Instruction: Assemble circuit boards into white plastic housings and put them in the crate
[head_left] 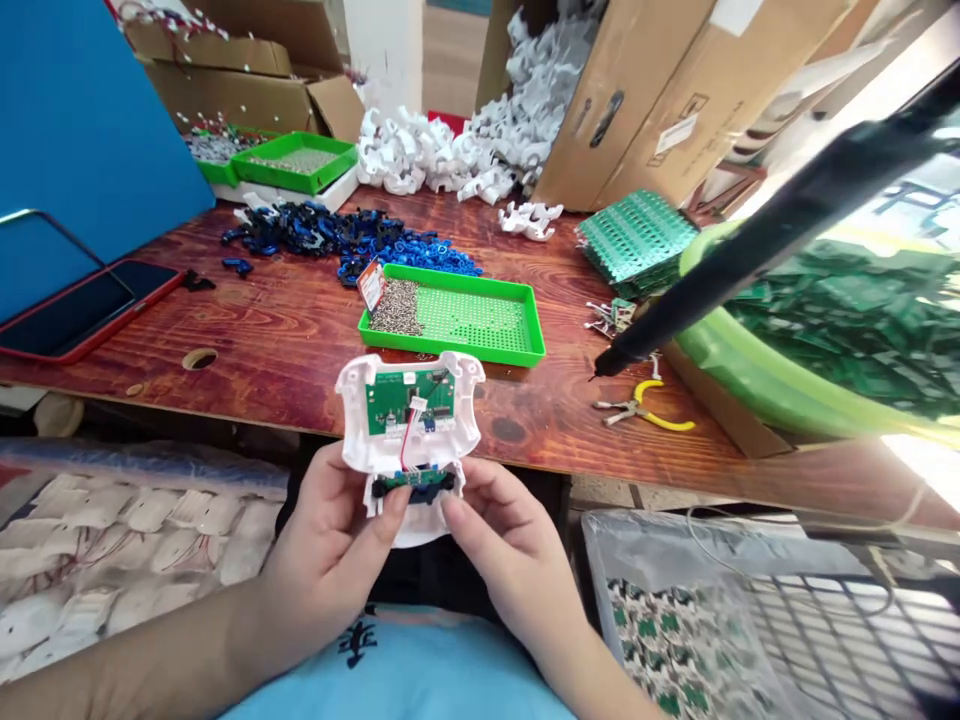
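A white plastic housing [409, 446] in two joined parts is held between both hands, over the lap at the table's front edge. Its upper part carries a green circuit board [390, 405], and a red and white cable runs down to a smaller board [412, 479] in the lower part. My left hand [337, 530] grips the lower left side, thumb on the small board's edge. On the lower right side, my right hand [510, 535] holds the same housing with its thumb near the board. The fingertips behind the housing are hidden.
Behind the housing lies a green tray [536, 335] of small screws. Yellow-handled pliers [637, 407] lie right, below a hanging black screwdriver [720, 250]. Blue and black parts [345, 235], white shells [427, 145] and stacked green boards [637, 240] are farther back. A phone [67, 305] lies left.
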